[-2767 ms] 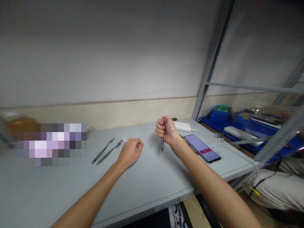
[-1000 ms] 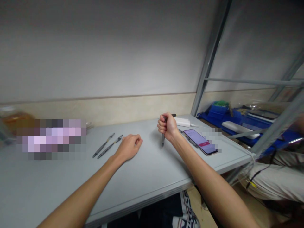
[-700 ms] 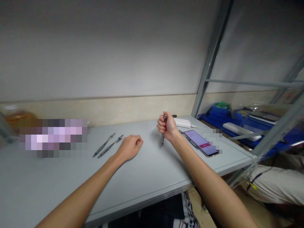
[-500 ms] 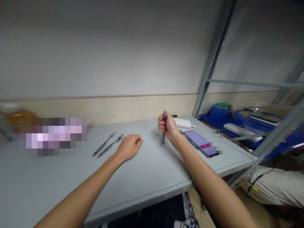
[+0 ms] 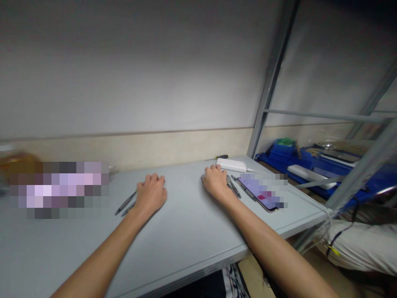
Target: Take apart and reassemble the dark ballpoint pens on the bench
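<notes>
Palm down, my left hand (image 5: pixel 151 193) rests over the upper ends of two grey-black pens on the left: one pen (image 5: pixel 126 203) with its lower part showing, and another pen (image 5: pixel 128 209) mostly covered. Its fingers are bent and apart, fingertips out of sight. On the right side of the table, my right hand (image 5: pixel 215 181) also lies palm down, fingers slightly spread. Just beside it lies a pen (image 5: pixel 234 188), partly covered by the hand. A further dark pen (image 5: pixel 247 192) lies between that one and the phone (image 5: pixel 259 192).
A white power strip (image 5: pixel 232 165) lies behind my right hand, with a dark-handled tool (image 5: pixel 221 157) near the wall. A blurred-out pinkish object (image 5: pixel 62 186) is at the left. Metal frame posts (image 5: pixel 263 103) and a blue surface holding several items (image 5: pixel 279 159) are on the right.
My right hand has lowered and let go of the pen it held upright; a pen now lies beside it. My left hand has moved left, over the two pens, and its fingers have loosened.
</notes>
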Available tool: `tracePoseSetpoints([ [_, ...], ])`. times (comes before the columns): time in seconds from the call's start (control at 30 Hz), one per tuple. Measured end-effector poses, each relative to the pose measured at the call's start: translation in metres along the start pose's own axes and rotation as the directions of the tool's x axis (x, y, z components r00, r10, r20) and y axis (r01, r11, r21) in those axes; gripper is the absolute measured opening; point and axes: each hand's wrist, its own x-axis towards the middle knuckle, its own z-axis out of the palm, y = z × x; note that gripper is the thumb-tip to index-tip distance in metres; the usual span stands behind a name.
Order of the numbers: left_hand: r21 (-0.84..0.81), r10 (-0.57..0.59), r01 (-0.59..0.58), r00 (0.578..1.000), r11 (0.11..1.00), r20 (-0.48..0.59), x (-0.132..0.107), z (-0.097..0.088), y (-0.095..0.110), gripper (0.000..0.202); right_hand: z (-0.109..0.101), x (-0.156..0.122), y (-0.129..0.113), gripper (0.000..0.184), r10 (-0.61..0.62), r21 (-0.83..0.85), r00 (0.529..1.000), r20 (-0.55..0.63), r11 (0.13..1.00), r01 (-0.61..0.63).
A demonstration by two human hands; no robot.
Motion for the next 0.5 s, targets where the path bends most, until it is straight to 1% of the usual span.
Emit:
tracePoseSetpoints([
  [0.07, 0.025, -0.026, 0.025, 0.999, 0.999, 0.032, 0.0, -0.001, -0.003, 0.025, -0.001, -0.002, 0.003, 0.03, 0.014, -0.078, 0.999, -0.031, 0.997, -0.016],
  [0.23, 0.058, -0.074, 0.067, 0.988, 0.996, 0.138, -0.001, -0.003, -0.006, 0.029, 0.005, -0.003, 0.006, 0.031, 0.016, -0.126, 0.998, 0.056, 0.992, -0.009],
  [0.3, 0.073, -0.078, 0.067, 0.984, 0.995, 0.16, 0.0, -0.002, -0.007, 0.031, 0.008, -0.004, 0.005, 0.031, -0.001, -0.12, 0.998, 0.056, 0.993, 0.008],
  [0.37, 0.077, -0.078, 0.066, 0.984, 0.995, 0.162, 0.002, 0.0, -0.01, 0.032, 0.01, -0.006, 0.003, 0.031, -0.059, -0.083, 0.997, 0.039, 0.995, 0.063],
  [0.43, 0.042, -0.06, 0.054, 0.986, 0.998, 0.157, 0.004, 0.004, -0.013, 0.034, 0.011, -0.009, -0.001, 0.029, -0.152, -0.014, 0.988, 0.024, 0.988, 0.152],
  [0.5, -0.075, 0.011, -0.001, 0.99, 0.997, 0.143, 0.006, 0.008, -0.013, 0.033, 0.013, -0.013, -0.007, 0.028, -0.259, 0.072, 0.966, 0.008, 0.963, 0.258],
])
